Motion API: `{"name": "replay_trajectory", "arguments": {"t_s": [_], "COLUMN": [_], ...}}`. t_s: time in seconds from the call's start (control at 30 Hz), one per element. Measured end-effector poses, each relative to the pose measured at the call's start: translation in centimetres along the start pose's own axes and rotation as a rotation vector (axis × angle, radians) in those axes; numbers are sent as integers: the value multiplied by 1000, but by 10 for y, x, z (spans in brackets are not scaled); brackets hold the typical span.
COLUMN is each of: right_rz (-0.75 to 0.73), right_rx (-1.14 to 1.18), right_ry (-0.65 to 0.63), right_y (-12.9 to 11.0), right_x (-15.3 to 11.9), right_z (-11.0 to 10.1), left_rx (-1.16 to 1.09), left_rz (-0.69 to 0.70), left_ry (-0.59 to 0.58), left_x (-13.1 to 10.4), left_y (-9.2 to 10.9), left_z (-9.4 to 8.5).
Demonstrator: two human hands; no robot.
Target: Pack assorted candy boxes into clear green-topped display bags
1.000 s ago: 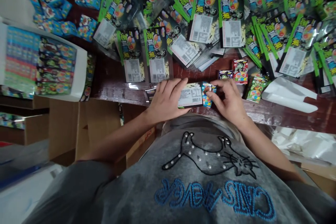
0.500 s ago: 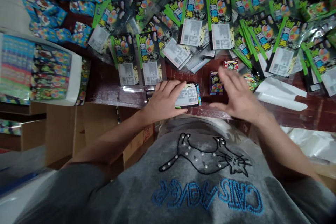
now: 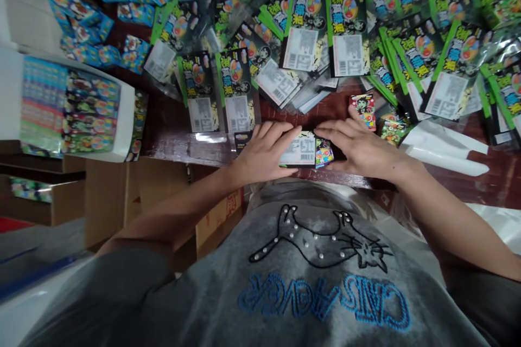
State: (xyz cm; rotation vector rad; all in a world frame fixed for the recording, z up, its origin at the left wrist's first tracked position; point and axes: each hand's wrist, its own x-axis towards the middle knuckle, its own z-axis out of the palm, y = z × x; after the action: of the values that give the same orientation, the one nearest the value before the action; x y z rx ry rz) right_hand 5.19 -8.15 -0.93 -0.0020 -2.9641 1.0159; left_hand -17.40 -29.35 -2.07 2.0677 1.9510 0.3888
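Note:
My left hand [image 3: 266, 150] is closed on a black printed plastic pouch [image 3: 301, 149] with a white barcode label, lying near the table's front edge. Thumb and fingers grip its left part. At the pouch's right end my right hand [image 3: 358, 146] closes on a small purple candy packet [image 3: 324, 154], whose left side meets the pouch. Whether it is inside the pouch I cannot tell. Just beyond the right fingers lies a red candy packet [image 3: 364, 111], and a green candy packet [image 3: 393, 131] lies to its right.
Many black-and-green pouches [image 3: 348, 32] spread across the back of the table. Blue packets [image 3: 136, 54] pile up at far left, above a white box [image 3: 127, 124] of upright packets. White paper [image 3: 443, 146] lies at right. Cardboard boxes [image 3: 106, 200] stand below the table's left edge.
My right hand has moved left with the purple packet, bringing it against the pouch's right end. The red packet is now more exposed. My left hand still holds the pouch.

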Motion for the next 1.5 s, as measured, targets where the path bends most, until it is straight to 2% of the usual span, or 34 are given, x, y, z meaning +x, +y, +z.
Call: {"name": "replay_trajectory", "arguments": {"t_s": [0.2, 0.3, 0.4, 0.5, 0.6, 0.7, 0.8, 0.87, 0.93, 1.0, 1.1, 1.2, 1.3, 1.4, 1.5], "right_rz": [26, 52, 57, 65, 48, 80, 222, 254, 237, 212, 144, 42, -7, 12, 54], "right_rx": [45, -27, -96, -109, -46, -28, -157, -205, -212, -223, -217, -152, -110, -92, -85], "right_ry": [61, 132, 192, 180, 109, 70, 98, 85, 61, 51, 55, 54, 45, 67, 75], "right_y": [11, 6, -6, -20, -26, -9, 28, 52, 64, 60, 37, 18, 8, 2, 4], "right_x": [-10, -10, -11, -18, -28, -39, -43, -38, -28, -16, -7, -7, -8, -9, -24], "right_z": [-12, -12, -3, 9, 12, -4, -33, -47, -53, -49, -33, -16, -1, 12, 11], "left_rx": [-40, -65, -50, -45, -43, -13, 39, 58, 63, 59, 33, 0, -22, -20, 15], "left_rz": [8, -79, -119, -65, -29, -67, -100, -97, -110, -144, -176, -150, -116, -91, -60], "left_ry": [-16, 40, 66, 25, -4, -42, -80, -89, -82, -53, 7, 44, 27, 4, -40], "left_x": [7, 11, 16, 22, 28, 34, 38, 38, 35, 30, 21, 15, 17, 23, 29], "left_y": [-2, 7, 16, 19, 18, 16, 15, 15, 15, 16, 18, 21, 22, 23, 22], "left_z": [-4, -4, -3, -1, 2, 4, 4, 3, 4, 4, 6, 6, 7, 9, 11]}}
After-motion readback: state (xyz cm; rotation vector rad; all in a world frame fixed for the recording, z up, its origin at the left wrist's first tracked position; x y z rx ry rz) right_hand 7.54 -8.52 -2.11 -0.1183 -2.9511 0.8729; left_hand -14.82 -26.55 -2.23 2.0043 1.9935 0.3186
